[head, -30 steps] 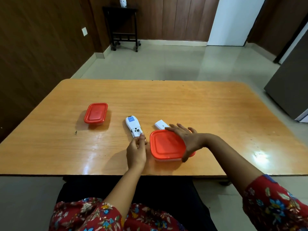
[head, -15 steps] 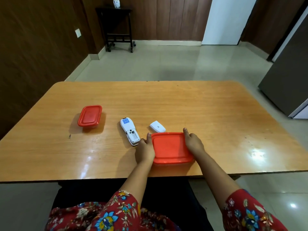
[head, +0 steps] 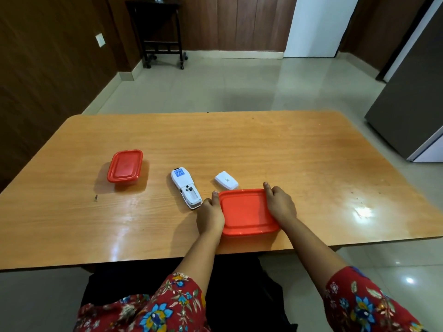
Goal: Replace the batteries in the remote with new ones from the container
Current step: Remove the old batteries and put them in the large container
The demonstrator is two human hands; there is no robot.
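A red-lidded container (head: 247, 212) sits near the table's front edge, its lid on. My left hand (head: 211, 213) grips its left side and my right hand (head: 280, 204) grips its right side. Just left of it lies the white remote (head: 185, 186), back side up, with its battery compartment uncovered; whether batteries are inside I cannot tell. The white battery cover (head: 226, 180) lies loose behind the container. A smaller red-lidded container (head: 125, 167) stands farther left, closed.
The wooden table (head: 299, 159) stretches far back and to the right. A grey cabinet (head: 412, 104) stands at the right beyond the table, and a dark side table (head: 163, 34) stands by the far wall.
My left hand has left the remote and taken the container's left side. My right hand has shifted from on top of the lid to the right side. The view has tilted slightly.
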